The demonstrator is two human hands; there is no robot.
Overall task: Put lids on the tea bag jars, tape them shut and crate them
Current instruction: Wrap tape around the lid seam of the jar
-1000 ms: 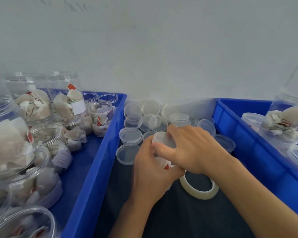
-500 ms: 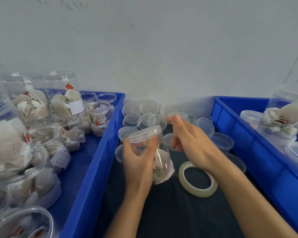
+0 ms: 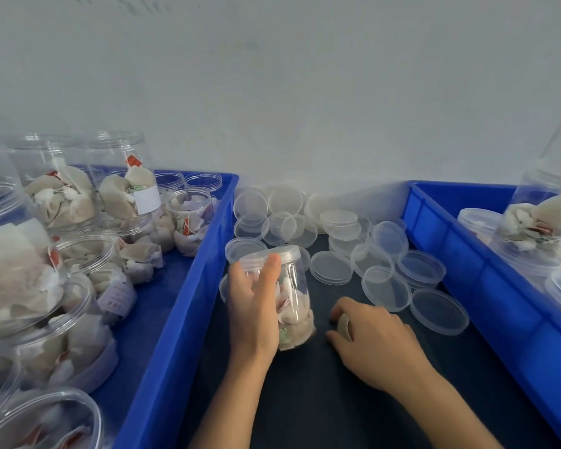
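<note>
**Lidded jar in the left hand, right hand on the tape roll**

Low in the centre of the frame, two bare forearms reach up over a dark work surface (image 3: 305,400). The left hand (image 3: 253,303) grips a clear tea bag jar (image 3: 289,299) round its side, fingers curled about the wall; the jar leans slightly and carries a clear lid (image 3: 272,252) on its mouth. Just right of it, the right hand (image 3: 370,338) lies palm-down with its fingers curled over the tape roll (image 3: 343,325), which is mostly hidden beneath them; whether the roll is lifted off the surface I cannot tell.

Further up, in the middle of the frame, a scatter of loose lids (image 3: 386,288) lies on the dark surface, some overlapping, reaching back to the pale wall (image 3: 305,92).

At the left edge, a blue crate (image 3: 182,306) holds many open jars (image 3: 123,186) of tea bags, some stacked. At the right edge, a second blue crate (image 3: 486,286) holds a few capped jars (image 3: 538,234).
</note>
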